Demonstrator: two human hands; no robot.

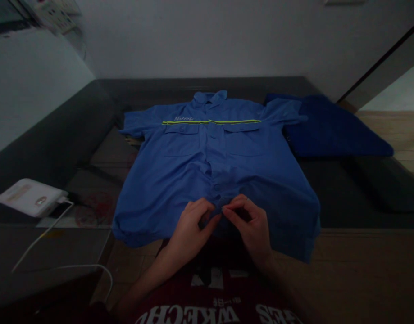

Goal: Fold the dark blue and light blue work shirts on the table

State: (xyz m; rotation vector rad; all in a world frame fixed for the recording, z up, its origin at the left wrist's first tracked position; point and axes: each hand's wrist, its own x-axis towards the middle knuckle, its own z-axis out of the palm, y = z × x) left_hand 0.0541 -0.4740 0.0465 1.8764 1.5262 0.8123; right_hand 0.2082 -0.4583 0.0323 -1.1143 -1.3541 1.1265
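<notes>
A blue short-sleeved work shirt (261, 166) lies spread out, front up and collar away from me, with a yellow-green stripe across the chest. Its lower hem hangs over the near edge of the dark surface. My left hand (196, 220) pinches the front placket near the hem, thumb and fingers closed on the cloth. Just to its right, my right hand (249, 220) also pinches the placket, fingertips close to the left thumb. Buttons show on the placket just above my hands. Whatever lies between the fingertips is too small and dim to make out.
On the left sits a white power bank (31, 197) with a white cable (41, 236) plugged in. A darker blue folded cloth (338, 130) lies at the right, partly under a sleeve. Behind the dark tabletop (328, 189) rises a pale wall. A power strip (56, 15) is at upper left.
</notes>
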